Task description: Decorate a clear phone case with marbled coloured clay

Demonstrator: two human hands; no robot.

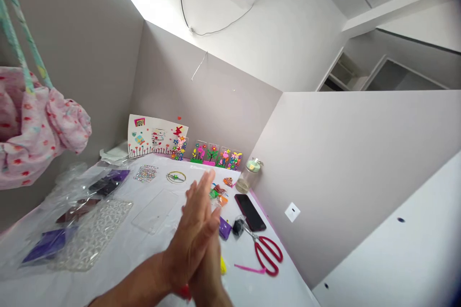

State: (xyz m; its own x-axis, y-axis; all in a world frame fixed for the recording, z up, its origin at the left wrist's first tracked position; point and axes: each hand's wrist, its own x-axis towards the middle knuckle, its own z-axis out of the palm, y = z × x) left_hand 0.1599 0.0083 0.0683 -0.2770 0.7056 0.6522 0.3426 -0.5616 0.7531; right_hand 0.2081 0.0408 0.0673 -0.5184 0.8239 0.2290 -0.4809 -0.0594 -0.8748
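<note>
Pressing palm to palm above white table (118, 254): left hand (192, 230) in front, right hand (211, 268) mostly hidden behind, fingers flat, extended, pointing up and away, apparently grasping nothing (small red bit (184, 291) shows below palms). Nearest: purple foam piece (224, 228), just right of fingertips.

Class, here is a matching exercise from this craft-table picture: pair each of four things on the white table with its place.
Things
1. red-handled scissors
2. black smartphone
3. glass jar with pale green lid
4. clear bumpy plastic tray

Places
A. at the back of the table, by the corner of the grey partitions
B. left of the pressed-together hands, beside bags of purple material
C. nearest the table's right edge, next to a pink strip
D. lying flat between the jar and the scissors

Pairs: 1-C, 2-D, 3-A, 4-B
</note>
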